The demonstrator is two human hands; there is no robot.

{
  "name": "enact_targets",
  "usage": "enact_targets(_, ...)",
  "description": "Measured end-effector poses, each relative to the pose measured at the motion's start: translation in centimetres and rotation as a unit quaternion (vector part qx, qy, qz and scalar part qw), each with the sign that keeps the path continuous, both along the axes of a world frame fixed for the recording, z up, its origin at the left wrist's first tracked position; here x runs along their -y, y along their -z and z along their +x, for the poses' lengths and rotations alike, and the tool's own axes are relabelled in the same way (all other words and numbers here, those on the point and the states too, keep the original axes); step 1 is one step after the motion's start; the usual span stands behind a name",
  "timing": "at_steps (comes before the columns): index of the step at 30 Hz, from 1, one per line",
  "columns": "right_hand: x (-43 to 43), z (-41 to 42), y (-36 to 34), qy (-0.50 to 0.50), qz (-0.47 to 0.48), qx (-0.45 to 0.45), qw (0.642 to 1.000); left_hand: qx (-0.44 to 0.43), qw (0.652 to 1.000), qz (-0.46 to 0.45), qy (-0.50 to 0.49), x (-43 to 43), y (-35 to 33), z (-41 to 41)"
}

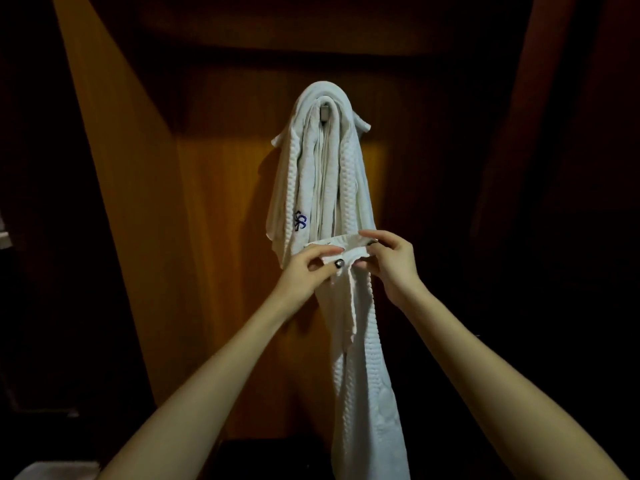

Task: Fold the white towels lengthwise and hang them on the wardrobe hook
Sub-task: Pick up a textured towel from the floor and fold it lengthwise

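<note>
Several white towels (322,174) hang draped over a metal hook (325,110) on the wooden back panel of the wardrobe; one carries a blue embroidered logo (300,220). In front of them I hold another white towel (360,358) that hangs down long and narrow. My left hand (310,268) pinches its top edge on the left. My right hand (389,259) pinches the same edge on the right. The held edge sits just below the hanging towels' lower ends.
The wardrobe's orange-brown back panel (214,237) is lit in the middle; its side walls and the surroundings are dark. A pale object (52,471) shows at the bottom left corner.
</note>
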State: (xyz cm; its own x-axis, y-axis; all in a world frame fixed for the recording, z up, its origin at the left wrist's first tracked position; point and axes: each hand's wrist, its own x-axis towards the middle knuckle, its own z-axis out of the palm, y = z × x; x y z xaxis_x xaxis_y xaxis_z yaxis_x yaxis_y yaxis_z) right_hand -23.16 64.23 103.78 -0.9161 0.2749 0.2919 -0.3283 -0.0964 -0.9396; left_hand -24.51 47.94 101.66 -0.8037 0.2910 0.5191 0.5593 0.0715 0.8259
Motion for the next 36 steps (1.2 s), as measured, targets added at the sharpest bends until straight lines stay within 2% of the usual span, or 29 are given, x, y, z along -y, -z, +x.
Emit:
enact_targets(4,-0.1,0.2,1.0,0.027,0.011,0.003,1.000,-0.004,0.997,-0.068,-0.045,-1.5,1.1,0.3)
enact_targets(10,-0.5,0.2,2.2,0.064,0.056,0.001,0.996,-0.062,0.989,-0.095,-0.097,-1.5,2.3,-0.2)
enact_targets(14,-1.0,0.3,2.6,0.076,0.070,0.005,0.995,-0.029,0.995,-0.074,-0.064,0.3,3.2,-1.0)
enact_targets(18,-1.5,0.5,3.0,0.065,0.083,0.018,0.994,-0.003,0.999,0.021,-0.045,2.2,4.1,-1.5)
enact_targets(20,-1.8,0.5,3.2,0.071,0.128,0.031,0.989,0.003,0.999,0.028,-0.040,2.8,4.0,-1.7)
enact_targets(25,-2.7,1.3,3.2,0.015,0.303,0.045,0.952,0.006,0.997,0.036,-0.065,3.2,2.8,-2.6)
enact_targets(30,-3.4,1.9,3.0,0.095,0.431,-0.063,0.895,0.006,0.999,0.004,-0.053,3.1,2.0,-3.0)
enact_targets(32,-3.9,2.2,3.2,0.132,0.463,-0.098,0.871,0.013,0.999,-0.003,-0.037,3.5,2.1,-3.2)
enact_targets(36,-4.8,2.6,3.5,0.157,0.477,-0.165,0.849,0.015,0.999,0.007,-0.032,3.8,2.5,-3.5)
